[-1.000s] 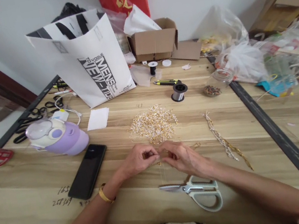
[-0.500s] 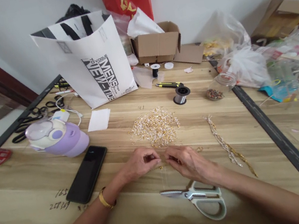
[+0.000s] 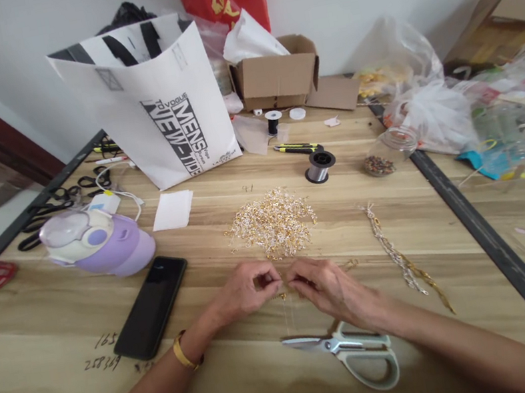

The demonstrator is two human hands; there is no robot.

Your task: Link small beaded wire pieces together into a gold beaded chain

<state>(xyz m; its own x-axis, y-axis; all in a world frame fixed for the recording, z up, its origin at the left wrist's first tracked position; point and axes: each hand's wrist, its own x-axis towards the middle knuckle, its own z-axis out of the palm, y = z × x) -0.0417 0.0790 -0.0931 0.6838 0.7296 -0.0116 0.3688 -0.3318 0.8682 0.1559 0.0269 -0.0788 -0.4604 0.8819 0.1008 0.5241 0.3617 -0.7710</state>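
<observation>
My left hand (image 3: 252, 285) and my right hand (image 3: 326, 283) meet fingertip to fingertip just below a pile of small gold and silver beads (image 3: 272, 222). Each pinches thumb against forefinger on a fine clear thread (image 3: 288, 314), whose two pale strands hang down toward the table. A few tiny gold beads (image 3: 283, 296) show beneath the fingertips; whether they are strung is too small to tell. Scissors (image 3: 345, 348) with pale green handles lie below my right hand, blades pointing left. To its right are silver and gold chain-like strands (image 3: 397, 251).
A dark phone (image 3: 153, 307) and a purple and white cup (image 3: 101, 245) lie left of my hands. Behind the beads are a spool of wire (image 3: 319, 167), a yellow cutter (image 3: 298, 148) and a tall white bag (image 3: 157, 120). A jar (image 3: 387, 154) lies tipped at right.
My hands hold nearly the same pinch, with the right fingertips shifted very slightly left. The camera view has moved a little; the things on the table stay put.
</observation>
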